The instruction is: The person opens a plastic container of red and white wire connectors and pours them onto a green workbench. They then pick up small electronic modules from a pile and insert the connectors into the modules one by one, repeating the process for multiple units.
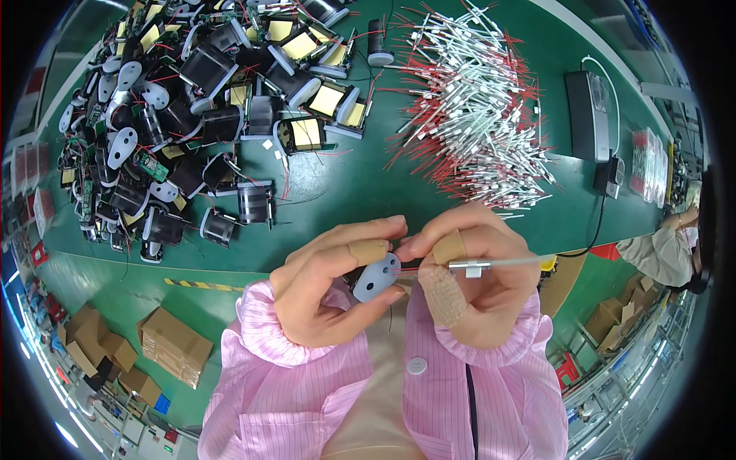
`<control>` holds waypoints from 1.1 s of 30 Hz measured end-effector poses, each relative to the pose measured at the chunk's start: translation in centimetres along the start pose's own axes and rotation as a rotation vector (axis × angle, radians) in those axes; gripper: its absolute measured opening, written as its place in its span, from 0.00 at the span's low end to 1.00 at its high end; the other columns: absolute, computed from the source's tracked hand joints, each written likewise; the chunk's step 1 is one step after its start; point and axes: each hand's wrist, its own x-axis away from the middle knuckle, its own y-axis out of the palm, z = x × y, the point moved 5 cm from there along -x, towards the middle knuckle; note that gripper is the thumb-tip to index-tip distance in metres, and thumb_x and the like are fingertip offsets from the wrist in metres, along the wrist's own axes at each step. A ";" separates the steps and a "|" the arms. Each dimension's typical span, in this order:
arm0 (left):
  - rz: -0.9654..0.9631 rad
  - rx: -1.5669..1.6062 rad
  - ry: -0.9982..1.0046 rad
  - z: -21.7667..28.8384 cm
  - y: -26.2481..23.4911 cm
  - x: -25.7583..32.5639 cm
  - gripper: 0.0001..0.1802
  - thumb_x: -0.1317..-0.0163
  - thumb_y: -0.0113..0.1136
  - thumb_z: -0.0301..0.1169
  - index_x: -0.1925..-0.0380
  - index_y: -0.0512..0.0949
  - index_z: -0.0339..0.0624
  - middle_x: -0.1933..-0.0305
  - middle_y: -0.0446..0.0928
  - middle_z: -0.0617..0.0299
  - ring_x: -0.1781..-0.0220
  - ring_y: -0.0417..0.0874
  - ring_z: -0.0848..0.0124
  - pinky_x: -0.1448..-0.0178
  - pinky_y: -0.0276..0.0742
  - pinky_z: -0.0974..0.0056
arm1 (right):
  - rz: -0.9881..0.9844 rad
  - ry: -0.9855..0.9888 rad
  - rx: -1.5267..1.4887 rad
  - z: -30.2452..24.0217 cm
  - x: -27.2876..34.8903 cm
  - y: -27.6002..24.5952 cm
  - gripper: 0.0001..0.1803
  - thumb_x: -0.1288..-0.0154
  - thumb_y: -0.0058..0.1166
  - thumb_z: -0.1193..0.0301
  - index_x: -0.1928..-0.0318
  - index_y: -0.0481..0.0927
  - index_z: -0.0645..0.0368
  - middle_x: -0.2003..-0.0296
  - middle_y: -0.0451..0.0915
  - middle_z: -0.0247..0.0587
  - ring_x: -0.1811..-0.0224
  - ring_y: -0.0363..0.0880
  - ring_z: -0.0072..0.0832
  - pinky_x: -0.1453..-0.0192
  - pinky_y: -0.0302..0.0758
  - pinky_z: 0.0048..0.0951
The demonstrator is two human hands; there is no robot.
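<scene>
Close to my body, just off the table's front edge, my left hand [330, 284] is closed round a small black electronic assembly. Its light grey oval end cap [377, 277], with dark round holes, faces out between thumb and fingers; most of the black body is hidden. My right hand [479, 280] is closed too, with a thin silver-white stick [498, 263] carrying a small white block lying across its fingers. Thumb and index fingertip of that hand pinch beside the end cap, and a short red wire shows there. Tape wraps fingers on both hands.
Many black assemblies [207, 69] with grey caps and yellow pads heap at the table's left. White sticks with red wires [475, 107] pile at the back right. Farther right stand a black box [588, 115] with a cable and clear plastic trays [648, 165]. Cardboard boxes [175, 346] sit below left.
</scene>
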 end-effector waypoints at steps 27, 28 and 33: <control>-0.095 0.087 0.085 -0.2 -0.7 0.0 0.22 0.47 0.69 0.23 0.56 0.69 0.28 0.46 0.71 0.28 0.49 0.81 0.43 0.48 0.82 0.50 | 0.020 -0.219 0.290 -1.8 0.0 1.2 0.12 0.62 0.67 0.84 0.71 0.81 0.65 0.67 0.81 0.42 0.76 0.80 0.25 0.73 0.75 0.20; -0.095 0.096 0.086 -0.2 -0.7 0.0 0.22 0.47 0.69 0.23 0.56 0.69 0.28 0.46 0.71 0.28 0.49 0.81 0.43 0.48 0.82 0.50 | 0.022 -0.215 0.289 -1.8 0.1 1.2 0.12 0.62 0.67 0.84 0.72 0.81 0.65 0.67 0.81 0.42 0.77 0.80 0.24 0.74 0.75 0.19; -0.099 0.096 0.060 -0.1 -0.6 0.1 0.22 0.47 0.69 0.24 0.56 0.70 0.29 0.45 0.71 0.29 0.48 0.80 0.43 0.48 0.81 0.50 | 0.060 -0.240 0.304 -1.7 0.4 1.3 0.12 0.63 0.68 0.83 0.73 0.80 0.64 0.68 0.81 0.42 0.77 0.80 0.24 0.75 0.74 0.19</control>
